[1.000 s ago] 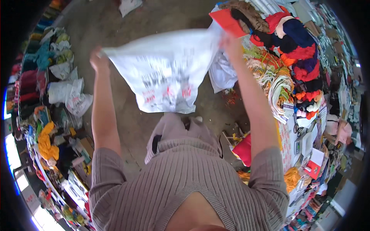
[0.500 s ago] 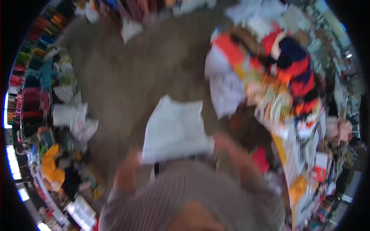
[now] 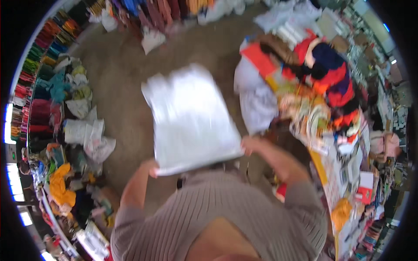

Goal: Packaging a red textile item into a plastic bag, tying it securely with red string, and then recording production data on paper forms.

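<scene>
Lining our far left are bundles of many-coloured soft textile, then a bunched orange-yellow cloth and crumpled white plastic bags. Our bare left hand closes on the near left corner of a large, plain-faced white plastic sack. We hold that sack out before our waist, above the brownish-grey floor; its far end spreads free, slightly blurred. Our bare right hand grips its near right corner. Farther right, we have a pale, limp sack beside a heap of red, navy and orange textile, and a red-and-white flat rectangular item.
</scene>
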The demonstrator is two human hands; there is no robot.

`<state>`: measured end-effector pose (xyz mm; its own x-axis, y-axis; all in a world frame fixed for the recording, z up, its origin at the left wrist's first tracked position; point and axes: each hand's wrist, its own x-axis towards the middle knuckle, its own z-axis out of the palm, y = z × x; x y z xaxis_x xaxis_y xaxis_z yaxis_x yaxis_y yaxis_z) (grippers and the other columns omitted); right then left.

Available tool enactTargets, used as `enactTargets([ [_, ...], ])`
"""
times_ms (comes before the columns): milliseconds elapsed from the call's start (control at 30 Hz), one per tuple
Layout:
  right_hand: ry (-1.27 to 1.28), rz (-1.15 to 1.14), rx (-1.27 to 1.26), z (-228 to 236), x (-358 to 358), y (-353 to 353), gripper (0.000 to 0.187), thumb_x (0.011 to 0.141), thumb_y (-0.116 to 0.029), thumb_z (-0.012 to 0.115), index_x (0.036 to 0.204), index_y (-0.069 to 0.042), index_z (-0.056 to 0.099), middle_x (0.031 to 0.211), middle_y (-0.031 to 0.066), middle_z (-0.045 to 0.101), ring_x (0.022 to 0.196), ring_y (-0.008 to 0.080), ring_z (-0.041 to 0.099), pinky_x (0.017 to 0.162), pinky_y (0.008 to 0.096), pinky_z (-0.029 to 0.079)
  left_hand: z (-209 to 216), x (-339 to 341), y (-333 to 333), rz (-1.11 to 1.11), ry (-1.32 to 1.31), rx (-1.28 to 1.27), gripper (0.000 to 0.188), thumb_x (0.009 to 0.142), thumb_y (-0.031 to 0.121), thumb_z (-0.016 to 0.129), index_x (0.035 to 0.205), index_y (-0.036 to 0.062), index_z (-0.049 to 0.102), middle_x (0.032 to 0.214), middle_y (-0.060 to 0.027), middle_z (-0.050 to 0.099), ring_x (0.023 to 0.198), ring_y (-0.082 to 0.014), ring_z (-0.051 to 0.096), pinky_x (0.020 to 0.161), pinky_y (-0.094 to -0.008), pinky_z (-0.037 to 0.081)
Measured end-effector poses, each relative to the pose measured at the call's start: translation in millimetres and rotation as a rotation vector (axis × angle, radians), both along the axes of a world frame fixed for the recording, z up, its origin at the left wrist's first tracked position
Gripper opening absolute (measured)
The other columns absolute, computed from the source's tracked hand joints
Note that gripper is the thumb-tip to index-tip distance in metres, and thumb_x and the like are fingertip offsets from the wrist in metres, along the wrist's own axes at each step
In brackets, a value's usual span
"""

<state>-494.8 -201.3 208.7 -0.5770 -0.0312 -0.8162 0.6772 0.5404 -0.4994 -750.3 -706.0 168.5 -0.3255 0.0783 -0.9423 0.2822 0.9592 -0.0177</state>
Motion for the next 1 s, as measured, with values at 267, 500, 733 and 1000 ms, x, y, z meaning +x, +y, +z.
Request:
enactTargets([
  [267, 0.966, 0.018, -0.038, 149.6, -147.2, -19.7, 0.019, 0.087, -0.021, 0.061, 0.079, -0.004, 0.061, 0.067, 0.0053, 0.065, 0.064, 0.0127, 0.063, 0.060, 0.0297, 0.048, 170.7, -91.3, 126.5, -0.275, 0.595, 0.809, 0.048, 0.088, 0.042, 0.057, 0.123, 0.0086, 0.058, 0.123, -0.0152, 0.060, 0.117, -0.0309, 0.055, 0.097, -0.0415, 0.043],
  [500, 1.386, -0.402, -0.505, 301.5, -170.4, 24.2, 0.031, 0.092, -0.016, 0.060, 0.121, -0.007, 0.054, 0.097, 0.0097, 0.066, 0.085, 0.0146, 0.064, 0.080, 0.0281, 0.050, 337.7, -71.8, 249.1, 0.010, 0.743, 1.269, 0.031, 0.084, 0.027, 0.071, 0.099, -0.0009, 0.067, 0.078, -0.0035, 0.066, 0.073, -0.0076, 0.053, 0.066, -0.0294, 0.048],
  [733, 1.406, -0.280, 0.004, 256.2, -140.2, 106.9, 0.059, 0.083, -0.018, 0.071, 0.134, -0.008, 0.044, 0.118, 0.0100, 0.058, 0.093, 0.0127, 0.059, 0.077, 0.0275, 0.051, 478.6, -64.2, 211.7, -0.039, 0.722, 1.609, 0.032, 0.080, 0.019, 0.076, 0.102, -0.0021, 0.066, 0.090, -0.0019, 0.068, 0.079, -0.0083, 0.060, 0.072, -0.0255, 0.048],
  [1000, 0.429, -0.608, -0.574, 286.2, -233.3, 52.8, 0.074, 0.089, -0.073, 0.025, 0.123, -0.012, 0.051, 0.095, 0.0240, 0.066, 0.081, 0.0275, 0.068, 0.072, 0.0383, 0.055, 546.1, 46.3, 206.5, -0.879, 1.137, 1.495, 0.008, 0.079, 0.015, 0.072, 0.081, 0.0084, 0.069, 0.069, -0.0065, 0.062, 0.058, -0.0217, 0.058, 0.052, -0.0299, 0.044],
])
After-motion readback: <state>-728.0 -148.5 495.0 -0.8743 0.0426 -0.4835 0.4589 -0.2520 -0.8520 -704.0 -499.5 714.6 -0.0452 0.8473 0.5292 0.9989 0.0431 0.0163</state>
